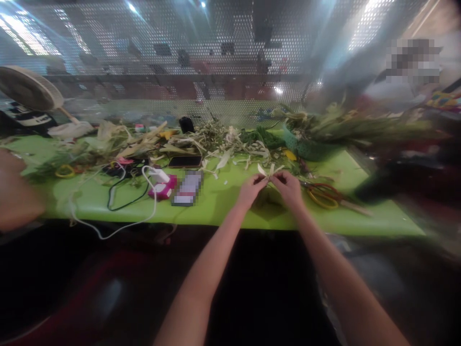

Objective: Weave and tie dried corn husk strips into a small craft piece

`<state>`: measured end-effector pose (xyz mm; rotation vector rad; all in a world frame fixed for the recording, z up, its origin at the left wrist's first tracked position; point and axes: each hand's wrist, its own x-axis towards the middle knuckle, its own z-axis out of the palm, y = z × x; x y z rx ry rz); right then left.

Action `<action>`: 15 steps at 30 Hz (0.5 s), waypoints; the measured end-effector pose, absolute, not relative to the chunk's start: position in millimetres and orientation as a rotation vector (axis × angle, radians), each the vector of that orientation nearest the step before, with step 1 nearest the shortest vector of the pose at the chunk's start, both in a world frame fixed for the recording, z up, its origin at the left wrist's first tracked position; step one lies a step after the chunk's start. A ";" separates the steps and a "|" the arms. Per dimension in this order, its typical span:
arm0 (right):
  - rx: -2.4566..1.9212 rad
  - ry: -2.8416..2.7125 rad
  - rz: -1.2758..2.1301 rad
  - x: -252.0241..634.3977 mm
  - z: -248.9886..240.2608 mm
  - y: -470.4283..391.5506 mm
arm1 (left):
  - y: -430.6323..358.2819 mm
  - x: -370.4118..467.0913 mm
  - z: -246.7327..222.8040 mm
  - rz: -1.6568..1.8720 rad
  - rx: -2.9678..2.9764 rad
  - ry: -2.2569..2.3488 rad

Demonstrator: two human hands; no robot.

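Green is covering the table (212,211), where a lit phone (188,190) is lying near the front edge. Right of that phone, the left hand (251,187) and the right hand (290,187) are meeting just above the table, both pinching pale strips (261,169) between thumb and fingers, with the tips sticking up above the grip. Scissors (326,207) are lying farther right of the phone, just beside the right hand. A magenta adapter (163,190) is sitting just left of the phone, holding a white plug (158,175), and a dark phone (185,161) is lying behind it. Leaves (144,142) are spreading farther back, while a basket (309,148) is standing behind and right of the lit phone, carrying long stalks (345,127)
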<state>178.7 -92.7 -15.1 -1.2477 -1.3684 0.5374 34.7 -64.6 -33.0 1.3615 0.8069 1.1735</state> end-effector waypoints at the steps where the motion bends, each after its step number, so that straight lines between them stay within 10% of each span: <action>1: -1.245 -1.346 0.560 178.6 -14.4 -92.7 | -65.5 34.5 -32.0 1.173 1.385 0.806; 15: -1.043 -1.197 0.623 179.2 -22.5 -87.2 | -67.6 38.0 -30.8 1.143 1.262 0.895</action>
